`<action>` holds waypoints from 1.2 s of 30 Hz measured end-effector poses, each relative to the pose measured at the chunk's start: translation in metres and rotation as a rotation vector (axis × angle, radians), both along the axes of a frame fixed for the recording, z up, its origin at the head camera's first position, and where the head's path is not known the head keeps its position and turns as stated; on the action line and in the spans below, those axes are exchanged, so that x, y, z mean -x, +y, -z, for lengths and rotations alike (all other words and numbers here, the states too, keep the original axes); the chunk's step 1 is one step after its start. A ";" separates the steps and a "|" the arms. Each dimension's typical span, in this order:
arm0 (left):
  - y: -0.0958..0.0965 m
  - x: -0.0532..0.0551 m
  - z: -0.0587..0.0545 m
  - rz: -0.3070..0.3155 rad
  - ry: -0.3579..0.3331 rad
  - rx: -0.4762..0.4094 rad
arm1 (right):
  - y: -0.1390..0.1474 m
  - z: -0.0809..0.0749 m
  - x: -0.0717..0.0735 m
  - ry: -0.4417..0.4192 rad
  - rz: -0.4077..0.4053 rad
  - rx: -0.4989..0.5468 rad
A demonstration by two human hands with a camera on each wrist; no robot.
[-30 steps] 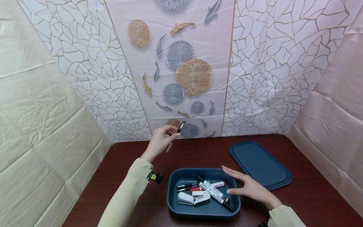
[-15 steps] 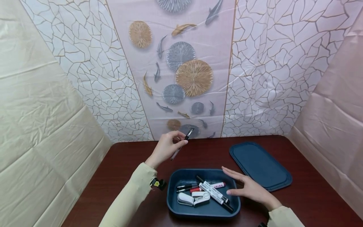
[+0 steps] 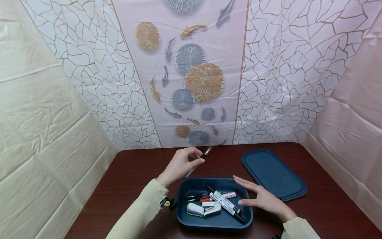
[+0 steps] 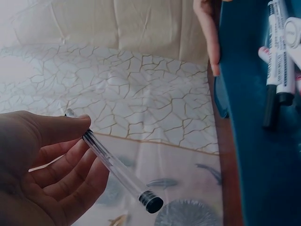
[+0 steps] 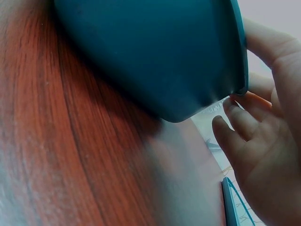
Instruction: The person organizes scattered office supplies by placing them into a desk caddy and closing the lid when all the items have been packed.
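Observation:
In the head view my left hand (image 3: 183,164) pinches a clear-barrelled pen with a black grip (image 3: 206,152) between thumb and fingers, just above the box's back left corner. The left wrist view shows the pen's (image 4: 120,168) black end tilted downward. My right hand (image 3: 262,199) holds the dark blue box (image 3: 209,227) by its right rim, thumb over the inside and fingers along the outside. Within the box lie white markers with black caps (image 3: 222,201), a red-and-white marker (image 3: 229,195), black pens (image 3: 193,198) and two small white stapler-like pieces (image 3: 195,209).
A matching blue lid (image 3: 273,173) lies flat on the dark red wooden table (image 3: 134,186), right of the box and farther back. Patterned cloth (image 3: 268,83) hangs behind the table, with plain pale cloth (image 3: 53,132) along the sides.
My left hand has come down and to the right with the pen, from above the table's back edge to near the box's back rim. The right hand and the box stay put.

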State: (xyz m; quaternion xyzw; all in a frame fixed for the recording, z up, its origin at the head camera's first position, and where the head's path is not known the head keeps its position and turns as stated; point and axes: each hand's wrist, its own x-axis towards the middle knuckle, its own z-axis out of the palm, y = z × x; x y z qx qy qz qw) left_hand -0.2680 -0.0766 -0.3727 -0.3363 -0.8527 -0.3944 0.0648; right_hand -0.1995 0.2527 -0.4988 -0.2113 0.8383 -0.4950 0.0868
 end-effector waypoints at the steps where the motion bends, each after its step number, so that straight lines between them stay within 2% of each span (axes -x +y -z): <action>1: 0.001 -0.001 0.002 0.003 -0.007 0.005 | 0.000 0.000 0.000 -0.002 0.000 0.001; 10: 0.005 -0.011 0.017 0.048 -0.047 0.040 | 0.001 0.000 0.001 -0.013 -0.004 0.010; 23: 0.010 -0.019 0.041 0.109 -0.118 0.147 | 0.001 0.003 0.002 -0.007 0.004 0.012; 36: 0.014 -0.020 0.058 0.154 -0.159 0.189 | 0.001 0.002 0.002 -0.006 0.009 0.006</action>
